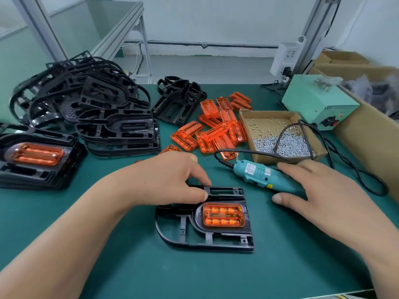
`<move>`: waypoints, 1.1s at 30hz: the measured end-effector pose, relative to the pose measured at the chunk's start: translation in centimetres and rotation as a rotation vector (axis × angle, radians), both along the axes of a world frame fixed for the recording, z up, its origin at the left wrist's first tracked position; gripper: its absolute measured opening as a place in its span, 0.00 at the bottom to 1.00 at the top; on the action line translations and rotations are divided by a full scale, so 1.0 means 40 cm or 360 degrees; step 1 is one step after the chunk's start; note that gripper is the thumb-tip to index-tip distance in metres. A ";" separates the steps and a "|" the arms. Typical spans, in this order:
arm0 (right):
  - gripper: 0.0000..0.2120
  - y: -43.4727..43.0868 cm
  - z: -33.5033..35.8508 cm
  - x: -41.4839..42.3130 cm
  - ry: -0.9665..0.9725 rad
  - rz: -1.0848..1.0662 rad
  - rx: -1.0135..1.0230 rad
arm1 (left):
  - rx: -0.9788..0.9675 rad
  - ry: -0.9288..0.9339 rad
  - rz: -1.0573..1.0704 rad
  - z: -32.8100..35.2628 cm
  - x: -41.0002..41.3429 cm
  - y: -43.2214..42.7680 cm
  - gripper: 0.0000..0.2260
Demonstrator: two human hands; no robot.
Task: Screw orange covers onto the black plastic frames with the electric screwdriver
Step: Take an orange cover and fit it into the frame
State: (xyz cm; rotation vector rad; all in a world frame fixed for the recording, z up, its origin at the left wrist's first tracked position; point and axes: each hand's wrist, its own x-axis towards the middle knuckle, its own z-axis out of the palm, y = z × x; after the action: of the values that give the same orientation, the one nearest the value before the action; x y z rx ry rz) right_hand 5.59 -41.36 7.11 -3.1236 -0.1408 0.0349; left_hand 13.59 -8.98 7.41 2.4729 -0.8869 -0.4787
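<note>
finished stack (36, 156): far left on the green mat (129, 255), black frames piled flat, the top one carrying an orange cover whose long axis runs left to right.
bare frame pile (90, 108): behind it, a loose heap of empty black frames lying at mixed angles.
left hand (172, 180): fingers curled, thumb and forefinger pinching the far left rail of the black frame.
black frame (205, 234): flat on the mat, centre front, long axis left to right, rounded end pointing left, square end right.
orange cover (224, 215): seated in the frame's right half, long axis parallel to the frame's.
loose covers (218, 126): an orange scatter beyond the hands, between the frame pile and the box.
electric screwdriver (263, 176): lying on the mat just right of the frame, long axis slanting from far left to near right, cord end pointing far left, tip end hidden under the right hand.
right hand (319, 190): fingers spread and nearly straight, laid over the screwdriver, thumb on its near side, forefinger on its far side.
cardboard box (267, 114): open-topped, holding small silver screws (289, 143), heaped toward its near right corner.
black cord (354, 167): loops over the box and across the mat.
green control unit (313, 100): behind the box, at the right.
</note>
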 end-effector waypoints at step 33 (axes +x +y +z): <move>0.21 0.189 0.036 -0.002 0.0279 0.0557 0.0587 | 0.0067 0.0080 0.0005 -0.006 0.006 -0.007 0.11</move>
State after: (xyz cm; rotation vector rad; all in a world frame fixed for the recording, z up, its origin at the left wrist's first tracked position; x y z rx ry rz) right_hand 5.51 -33.80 8.54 -2.6764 -0.6112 0.2538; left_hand 13.84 -9.26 7.18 2.4882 -0.8614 -0.5612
